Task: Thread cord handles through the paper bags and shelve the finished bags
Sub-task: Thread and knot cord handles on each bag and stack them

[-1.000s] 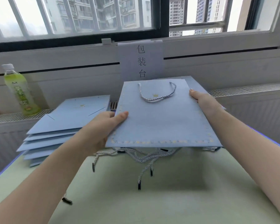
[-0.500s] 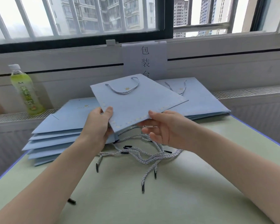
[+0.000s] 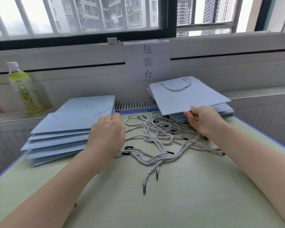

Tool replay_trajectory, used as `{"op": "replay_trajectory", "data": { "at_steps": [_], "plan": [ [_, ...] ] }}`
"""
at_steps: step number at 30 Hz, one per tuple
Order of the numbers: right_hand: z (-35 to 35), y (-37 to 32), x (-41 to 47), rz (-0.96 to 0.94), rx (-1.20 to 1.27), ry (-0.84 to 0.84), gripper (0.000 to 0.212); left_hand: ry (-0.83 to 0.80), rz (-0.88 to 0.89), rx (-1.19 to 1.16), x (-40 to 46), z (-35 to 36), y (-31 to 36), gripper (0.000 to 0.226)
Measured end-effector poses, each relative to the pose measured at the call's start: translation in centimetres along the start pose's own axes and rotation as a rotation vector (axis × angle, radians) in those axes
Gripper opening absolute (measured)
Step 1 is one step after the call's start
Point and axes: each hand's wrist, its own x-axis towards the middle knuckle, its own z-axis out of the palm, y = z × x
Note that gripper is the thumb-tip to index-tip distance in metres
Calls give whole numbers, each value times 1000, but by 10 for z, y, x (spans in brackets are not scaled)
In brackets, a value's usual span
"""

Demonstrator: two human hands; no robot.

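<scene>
Bag (image 3: 187, 97) with its cord handle threaded lies atop the right stack, its near edge pinched by the right hand (image 3: 204, 120). Left hand (image 3: 106, 134), fingers loosely curled and holding nothing, rests at the unthreaded stack (image 3: 69, 129). Released off-square, the bag could slide onto the loose cords (image 3: 158, 139). The left stack shows about 6 bags; cords are too tangled to count; 1 bottle (image 3: 24, 91) stands beyond the worktop (image 3: 171, 203).
</scene>
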Motion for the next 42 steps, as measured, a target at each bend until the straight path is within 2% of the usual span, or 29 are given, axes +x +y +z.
{"op": "replay_trajectory", "data": {
  "at_steps": [3,10,13,16,19,22,24,26,30,35,42],
  "plan": [
    [-6,2,6,14,40,27,16,22,22,64,2,3,-2,32],
    [-7,-1,2,-19,211,109,8,106,6,-19,3,1,-4,34],
    [0,1,-2,-23,218,148,15,153,-27,-15,6,-1,-10,34],
    [12,5,-15,-71,-43,105,7,106,-91,15,10,0,-22,42],
    [28,19,-32,-255,-466,-125,10,-25,-134,96,12,7,-32,49],
    [40,42,-50,-487,-926,-359,5,-43,-123,160,14,8,-36,46],
    [39,56,-56,-663,-1261,-464,19,-53,-111,181,15,6,-37,47],
    [38,64,-60,-798,-1476,-536,29,-61,-94,198,17,4,-38,48],
    [36,61,-58,-794,-1489,-579,25,-93,-63,188,20,-2,-45,49],
    [35,59,-54,-849,-1472,-565,16,-77,-82,47,22,-13,-54,42],
    [35,59,-56,-853,-1496,-560,19,203,95,161,21,4,-54,33]
  ]
}}
